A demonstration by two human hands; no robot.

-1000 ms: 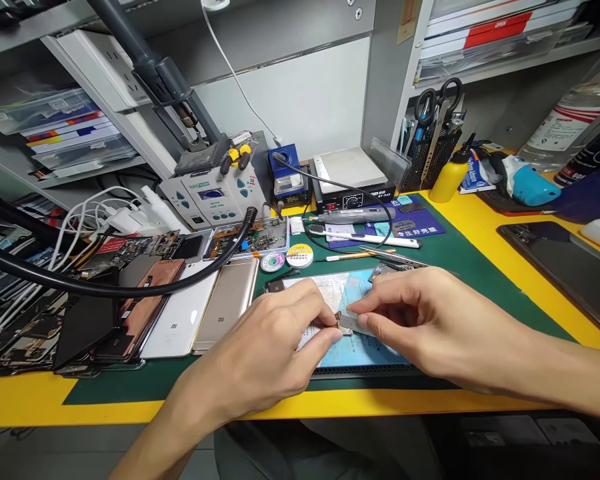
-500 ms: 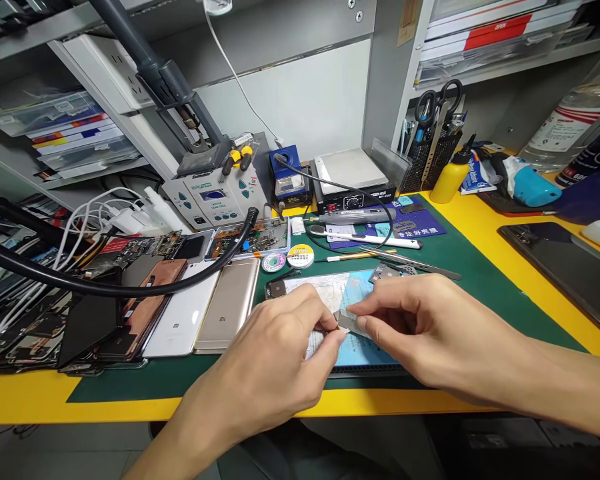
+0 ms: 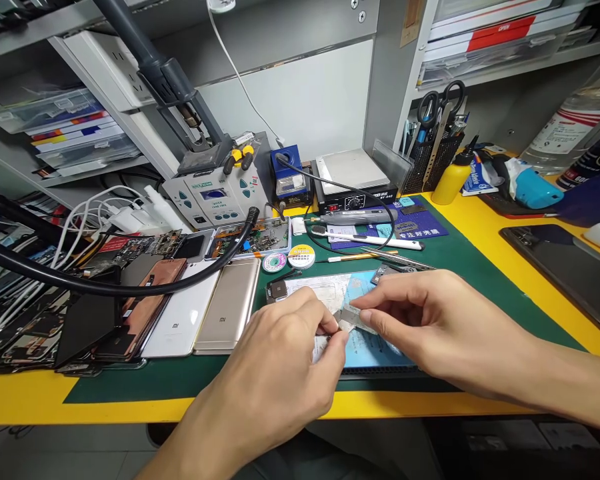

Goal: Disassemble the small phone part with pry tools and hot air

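Head view: your left hand (image 3: pixel 285 360) has thumb and index fingers nearly closed, pinching a small part (image 3: pixel 339 319), mostly hidden, can't ID it. Your right hand (image 3: pixel 440 323) has its fingers pinched to a narrow gap on a flat metal strip (image 3: pixel 351 317), near end right by the left fingertips; contact with the part unclear. Both sit over the blue-and-white pad (image 3: pixel 367 357), on the worktop's (image 3: pixel 130 411) green mat (image 3: pixel 195 377). Gold phone (image 3: pixel 230 300) lies left of the pad.

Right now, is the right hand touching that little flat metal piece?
Touching. The head view shows the right hand pinching the flat metal piece between its thumb and fingers.
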